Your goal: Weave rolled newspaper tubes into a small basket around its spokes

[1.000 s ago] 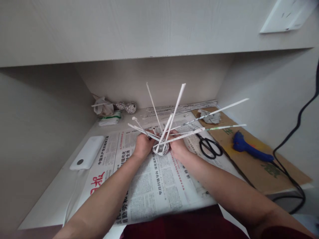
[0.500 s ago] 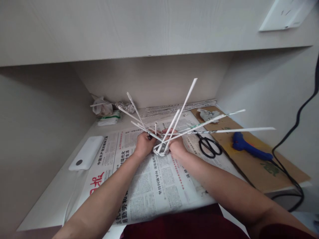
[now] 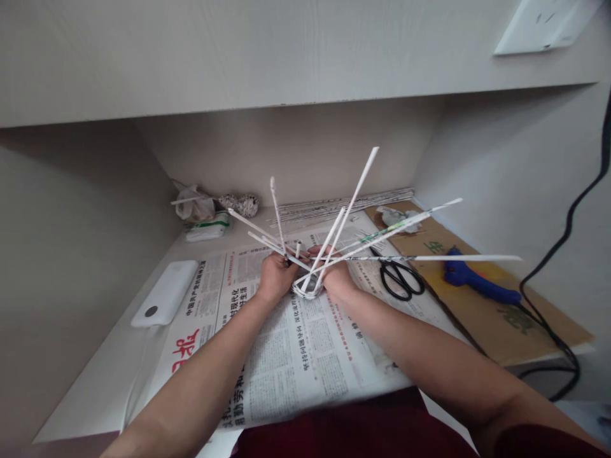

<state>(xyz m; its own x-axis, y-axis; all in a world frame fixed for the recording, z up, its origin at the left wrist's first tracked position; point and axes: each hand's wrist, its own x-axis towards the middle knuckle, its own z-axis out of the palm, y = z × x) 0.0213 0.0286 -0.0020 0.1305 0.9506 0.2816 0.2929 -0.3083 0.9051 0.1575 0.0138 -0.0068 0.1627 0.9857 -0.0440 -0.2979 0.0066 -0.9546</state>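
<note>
Between my hands is a small basket (image 3: 308, 291) woven from rolled newspaper tubes. Several long paper tubes (image 3: 359, 184) stick up and outward from its rim. My left hand (image 3: 278, 275) is closed around the basket's left side, near the bases of the tubes there. On the other side my right hand (image 3: 338, 275) grips the right wall, its fingers curled behind the crossing tubes. The fingertips of both hands are partly hidden by tubes and basket. Under the basket lies a spread newspaper (image 3: 291, 362).
Black-handled scissors (image 3: 401, 281) lie right of my right hand. A blue glue gun (image 3: 477, 280) with a black cord rests on cardboard (image 3: 539, 327). At the left is a white power bank (image 3: 166, 292). Loose paper tubes (image 3: 329, 207) and a plastic bag (image 3: 195, 205) lie along the back.
One upright tube on the left has swung rightward to stand more vertical. The long tubes on the right have shifted slightly. Both hands stay on the basket.
</note>
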